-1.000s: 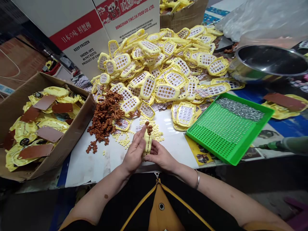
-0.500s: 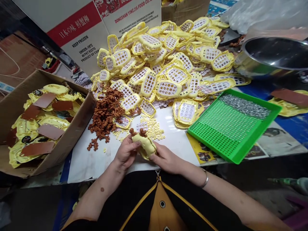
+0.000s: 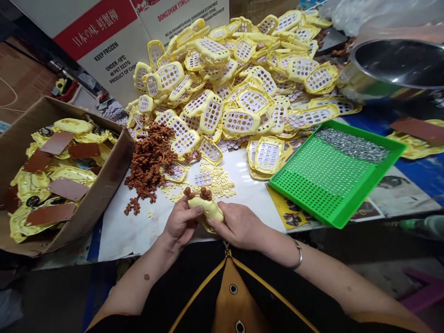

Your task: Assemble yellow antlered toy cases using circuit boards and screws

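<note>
Between both hands is a yellow plastic toy phone casing [image 3: 207, 209] with brown antler-like pieces [image 3: 198, 193] at its top end. My left hand [image 3: 182, 221] grips its left side, thumb lying on the casing. On the right side my right hand [image 3: 236, 224] is closed around the lower end. Just beyond the hands, small yellow and lilac button pieces [image 3: 218, 181] are scattered on white paper [image 3: 243, 203]. A heap of brown antler-like pieces [image 3: 147, 162] lies past my left hand. Farther back rises a big pile of yellow casings with lilac keypads [image 3: 239, 121].
At the left stands a cardboard box [image 3: 104, 185] of yellow shells and brown plates. A green perforated tray [image 3: 322, 185] with small metal screws [image 3: 350, 144] sits at the right. Behind it is a metal bowl [image 3: 395, 69]. A printed white carton [image 3: 121, 55] backs the table.
The view has shifted slightly, so the table items sit a little higher and farther left. Both hands keep hold of the toy phone casing; the right fingers have shifted slightly over its lower end.
</note>
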A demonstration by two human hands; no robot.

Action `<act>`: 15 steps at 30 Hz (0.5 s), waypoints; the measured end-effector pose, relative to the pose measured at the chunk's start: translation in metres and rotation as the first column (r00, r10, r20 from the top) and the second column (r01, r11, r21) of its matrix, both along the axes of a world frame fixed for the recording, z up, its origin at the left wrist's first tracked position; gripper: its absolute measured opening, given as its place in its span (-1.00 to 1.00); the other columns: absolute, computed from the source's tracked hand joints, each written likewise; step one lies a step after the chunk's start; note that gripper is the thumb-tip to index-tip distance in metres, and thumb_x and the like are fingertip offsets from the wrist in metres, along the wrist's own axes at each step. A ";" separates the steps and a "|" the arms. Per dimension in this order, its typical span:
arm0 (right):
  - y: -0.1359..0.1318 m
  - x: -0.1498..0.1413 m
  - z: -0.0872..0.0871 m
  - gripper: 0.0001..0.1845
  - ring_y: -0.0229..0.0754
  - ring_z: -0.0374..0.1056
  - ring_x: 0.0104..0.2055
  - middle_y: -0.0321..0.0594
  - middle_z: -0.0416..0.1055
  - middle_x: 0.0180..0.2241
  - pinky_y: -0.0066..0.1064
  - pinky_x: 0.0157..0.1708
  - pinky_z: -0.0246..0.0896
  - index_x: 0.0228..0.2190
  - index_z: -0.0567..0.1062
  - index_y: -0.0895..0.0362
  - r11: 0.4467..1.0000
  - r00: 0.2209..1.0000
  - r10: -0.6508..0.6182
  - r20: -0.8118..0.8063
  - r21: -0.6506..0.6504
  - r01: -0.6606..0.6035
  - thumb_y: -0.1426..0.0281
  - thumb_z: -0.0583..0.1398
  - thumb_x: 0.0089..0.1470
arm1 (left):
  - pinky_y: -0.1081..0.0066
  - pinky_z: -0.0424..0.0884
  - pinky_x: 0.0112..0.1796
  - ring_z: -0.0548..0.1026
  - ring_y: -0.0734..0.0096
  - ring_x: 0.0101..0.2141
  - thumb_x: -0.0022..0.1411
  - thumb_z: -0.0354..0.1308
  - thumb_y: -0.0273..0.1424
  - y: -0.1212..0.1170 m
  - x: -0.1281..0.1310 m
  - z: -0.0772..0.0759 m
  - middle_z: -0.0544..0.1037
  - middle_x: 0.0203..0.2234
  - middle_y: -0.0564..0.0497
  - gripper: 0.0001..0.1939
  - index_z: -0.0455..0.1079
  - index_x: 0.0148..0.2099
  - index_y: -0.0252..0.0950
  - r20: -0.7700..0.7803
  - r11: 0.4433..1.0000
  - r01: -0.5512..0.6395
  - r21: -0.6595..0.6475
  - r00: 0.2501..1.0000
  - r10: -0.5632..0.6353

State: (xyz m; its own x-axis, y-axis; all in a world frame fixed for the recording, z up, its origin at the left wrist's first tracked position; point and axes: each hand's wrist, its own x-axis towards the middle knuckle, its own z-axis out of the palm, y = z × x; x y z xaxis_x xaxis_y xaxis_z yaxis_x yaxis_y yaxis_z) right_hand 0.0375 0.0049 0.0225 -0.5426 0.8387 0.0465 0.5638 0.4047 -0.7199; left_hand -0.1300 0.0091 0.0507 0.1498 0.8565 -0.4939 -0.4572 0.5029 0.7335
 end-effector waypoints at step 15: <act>0.000 -0.003 -0.010 -0.62 -0.07 0.45 -0.10 0.03 0.50 -0.13 -0.24 -0.13 0.39 0.00 0.33 0.18 0.980 0.865 -0.044 -0.500 0.147 0.135 0.22 0.03 0.28 | 0.15 0.23 0.16 0.26 0.05 0.21 -0.12 0.43 -0.24 -0.004 0.004 -0.012 0.42 0.15 -0.04 -0.59 0.50 -0.17 -0.19 0.040 0.995 -0.014 0.097 0.999 0.010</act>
State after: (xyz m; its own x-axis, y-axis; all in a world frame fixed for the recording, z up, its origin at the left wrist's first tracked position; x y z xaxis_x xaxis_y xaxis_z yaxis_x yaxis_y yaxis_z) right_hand 0.0343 0.0049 0.0126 -0.3335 0.8367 0.4343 0.1947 0.5119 -0.8367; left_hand -0.1258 0.0055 0.0389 0.1570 0.9019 -0.4025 -0.4923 0.4248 0.7597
